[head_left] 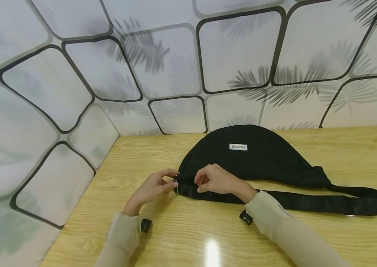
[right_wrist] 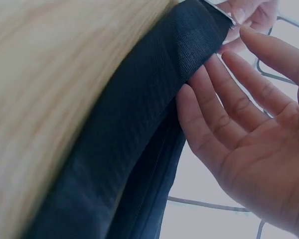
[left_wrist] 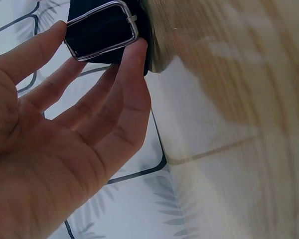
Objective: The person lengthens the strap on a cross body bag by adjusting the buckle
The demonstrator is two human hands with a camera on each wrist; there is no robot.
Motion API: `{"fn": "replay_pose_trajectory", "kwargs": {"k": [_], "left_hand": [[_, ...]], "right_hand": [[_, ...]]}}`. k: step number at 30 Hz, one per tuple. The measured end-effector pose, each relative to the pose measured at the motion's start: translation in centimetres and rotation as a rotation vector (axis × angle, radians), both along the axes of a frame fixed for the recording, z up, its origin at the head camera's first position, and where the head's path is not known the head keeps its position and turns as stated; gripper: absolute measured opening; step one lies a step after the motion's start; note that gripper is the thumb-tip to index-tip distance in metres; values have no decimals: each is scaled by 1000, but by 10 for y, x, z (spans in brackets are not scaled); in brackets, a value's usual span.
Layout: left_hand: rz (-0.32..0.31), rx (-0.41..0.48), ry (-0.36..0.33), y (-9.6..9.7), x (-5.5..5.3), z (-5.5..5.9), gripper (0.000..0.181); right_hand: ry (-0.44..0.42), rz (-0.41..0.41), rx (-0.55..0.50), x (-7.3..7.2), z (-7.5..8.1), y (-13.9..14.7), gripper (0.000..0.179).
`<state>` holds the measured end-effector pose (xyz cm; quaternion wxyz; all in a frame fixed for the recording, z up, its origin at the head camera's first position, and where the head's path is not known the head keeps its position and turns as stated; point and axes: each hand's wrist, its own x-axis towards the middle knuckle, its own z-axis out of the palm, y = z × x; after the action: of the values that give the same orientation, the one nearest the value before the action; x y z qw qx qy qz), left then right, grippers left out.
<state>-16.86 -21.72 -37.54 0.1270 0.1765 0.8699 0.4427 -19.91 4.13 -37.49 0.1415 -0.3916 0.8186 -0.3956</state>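
A black waist bag (head_left: 251, 159) with a small white label lies flat on the wooden table. Its black webbing strap (head_left: 308, 202) runs along the near side and loops round at the right. My left hand (head_left: 151, 189) is at the bag's left end, pinching a silver rectangular strap buckle (left_wrist: 107, 50) between thumb and fingertips. Black webbing shows inside the metal frame. Close by on the right, my right hand (head_left: 216, 180) has its fingertips at the strap's edge, the fingers loosely bent and the thumb apart. In the right wrist view the webbing (right_wrist: 134, 94) stretches toward the left hand.
A patterned wall covering (head_left: 175, 66) with leaf prints and dark outlines rises behind and left of the table (head_left: 181, 237). Another metal ring (head_left: 349, 215) sits on the strap at the right. Small black devices (head_left: 146, 225) are worn at both wrists.
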Motion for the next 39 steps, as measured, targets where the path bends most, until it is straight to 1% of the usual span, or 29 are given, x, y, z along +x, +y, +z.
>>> {"fn": "replay_pose_trajectory", "kwargs": {"k": [2, 5, 7, 9, 11, 13, 15, 17, 19, 23, 28, 32, 36, 39], "left_hand": [[-23, -1, 34, 1, -1, -1, 37], [-76, 1, 100, 3, -3, -1, 33], [-104, 3, 131, 3, -4, -1, 29], [-118, 4, 140, 4, -4, -1, 27], [-124, 2, 133, 4, -4, 0, 26], [-134, -4, 126, 5, -4, 1, 28], [-145, -6, 120, 5, -4, 0, 33], [-158, -16, 137, 6, -5, -1, 40], [-179, -33, 179, 7, -6, -3, 46], [-188, -70, 272, 11, -6, -5, 51], [-183, -98, 355, 15, -5, -5, 52], [-179, -123, 383, 16, -3, -4, 51], [-171, -128, 406, 16, -3, -3, 52], [-164, -115, 419, 16, -3, -3, 53]], "right_hand": [[-8, -7, 8, -1, -2, -2, 15], [-8, -13, 16, -1, -4, -6, 15], [-13, -20, 16, -3, -6, -9, 14], [-10, -28, 12, -4, -8, -11, 13], [-16, -44, 3, -6, -9, -13, 11], [-25, -60, -10, -7, -10, -14, 10], [-39, -75, -25, -9, -10, -15, 10], [-70, -88, -38, -10, -11, -15, 9], [-117, -103, -49, -12, -11, -14, 9], [-214, -136, -65, -13, -12, -12, 10], [-264, -151, -77, -14, -11, -12, 10], [-286, -145, -81, -13, -9, -13, 13], [-273, -144, -93, -12, -8, -12, 12], [-264, -147, -105, -12, -9, -11, 10]]}}
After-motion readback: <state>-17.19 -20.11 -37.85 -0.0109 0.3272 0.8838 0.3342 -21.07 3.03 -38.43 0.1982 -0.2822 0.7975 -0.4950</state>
